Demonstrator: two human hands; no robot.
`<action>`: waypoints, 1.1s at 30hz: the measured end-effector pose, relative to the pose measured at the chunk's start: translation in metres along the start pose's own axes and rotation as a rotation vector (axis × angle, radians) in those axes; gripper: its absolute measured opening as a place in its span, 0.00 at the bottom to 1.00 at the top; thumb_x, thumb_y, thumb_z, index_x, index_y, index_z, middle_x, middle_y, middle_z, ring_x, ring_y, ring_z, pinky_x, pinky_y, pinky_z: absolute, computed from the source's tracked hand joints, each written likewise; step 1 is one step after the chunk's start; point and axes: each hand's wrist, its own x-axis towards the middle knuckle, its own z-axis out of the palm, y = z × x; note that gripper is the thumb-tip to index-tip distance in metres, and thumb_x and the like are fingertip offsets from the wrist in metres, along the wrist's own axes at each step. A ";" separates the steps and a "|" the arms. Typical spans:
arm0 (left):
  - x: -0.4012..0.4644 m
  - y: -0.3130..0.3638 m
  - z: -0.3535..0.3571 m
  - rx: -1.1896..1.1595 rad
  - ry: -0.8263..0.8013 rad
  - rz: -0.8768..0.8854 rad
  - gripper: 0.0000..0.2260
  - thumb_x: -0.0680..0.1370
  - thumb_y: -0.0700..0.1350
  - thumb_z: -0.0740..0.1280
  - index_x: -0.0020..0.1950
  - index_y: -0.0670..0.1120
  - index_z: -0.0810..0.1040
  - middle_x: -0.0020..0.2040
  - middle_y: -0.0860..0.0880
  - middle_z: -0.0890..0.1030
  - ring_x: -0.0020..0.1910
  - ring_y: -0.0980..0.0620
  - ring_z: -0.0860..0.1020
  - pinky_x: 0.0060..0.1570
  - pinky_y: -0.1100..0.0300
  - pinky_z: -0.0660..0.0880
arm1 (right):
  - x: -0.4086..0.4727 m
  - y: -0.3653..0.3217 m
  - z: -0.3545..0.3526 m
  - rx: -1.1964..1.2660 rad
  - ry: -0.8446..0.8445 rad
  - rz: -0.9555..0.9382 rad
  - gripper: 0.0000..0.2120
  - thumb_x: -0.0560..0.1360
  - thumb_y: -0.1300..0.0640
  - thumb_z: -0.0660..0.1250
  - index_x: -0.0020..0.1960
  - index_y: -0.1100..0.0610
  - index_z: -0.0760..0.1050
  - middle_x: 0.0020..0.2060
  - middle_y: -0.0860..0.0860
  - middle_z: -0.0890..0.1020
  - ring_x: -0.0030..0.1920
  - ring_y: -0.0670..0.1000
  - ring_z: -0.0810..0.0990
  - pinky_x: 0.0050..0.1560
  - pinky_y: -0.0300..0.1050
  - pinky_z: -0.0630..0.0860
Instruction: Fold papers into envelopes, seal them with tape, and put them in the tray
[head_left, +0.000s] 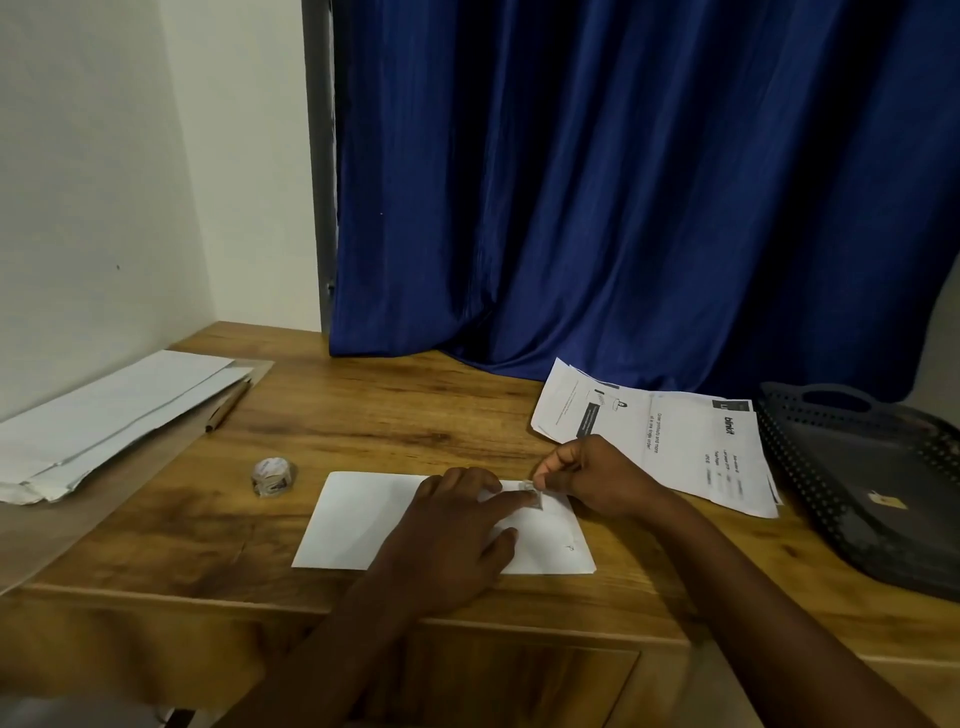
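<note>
On the wooden desk (395, 415), the left hand (457, 535) lies flat, fingers straight, pressing the folded white paper envelope (358, 519). The right hand (592, 475) pinches a small clear tape strip (532, 491) at the envelope's far edge. The dark perforated plastic tray (857, 467) sits right of both hands.

Matt paper envelope (363, 519) (grainy wood table (415, 415))

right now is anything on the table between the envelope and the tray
Yes: the printed papers lie between the folded envelope and the tray, beside the tray's left rim. Lifted, the envelope could pass over them.
</note>
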 end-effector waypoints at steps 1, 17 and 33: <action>0.000 0.000 0.000 0.004 -0.005 0.001 0.23 0.81 0.63 0.54 0.77 0.66 0.61 0.73 0.57 0.66 0.72 0.56 0.63 0.75 0.53 0.59 | 0.001 0.001 0.000 -0.003 -0.003 -0.002 0.04 0.76 0.56 0.72 0.46 0.52 0.87 0.44 0.46 0.87 0.48 0.49 0.83 0.54 0.48 0.81; 0.000 0.000 -0.002 0.044 -0.051 0.005 0.23 0.81 0.63 0.51 0.77 0.66 0.63 0.75 0.57 0.63 0.74 0.56 0.59 0.76 0.52 0.55 | 0.006 0.010 0.013 0.004 0.047 -0.015 0.07 0.71 0.47 0.76 0.47 0.48 0.84 0.44 0.43 0.85 0.48 0.46 0.82 0.54 0.49 0.81; -0.002 0.001 -0.001 -0.045 -0.059 -0.020 0.20 0.83 0.61 0.56 0.75 0.64 0.68 0.77 0.57 0.62 0.76 0.56 0.57 0.76 0.54 0.55 | 0.014 0.012 0.030 -0.178 0.292 0.099 0.19 0.63 0.36 0.78 0.44 0.46 0.77 0.39 0.43 0.80 0.42 0.46 0.79 0.38 0.44 0.73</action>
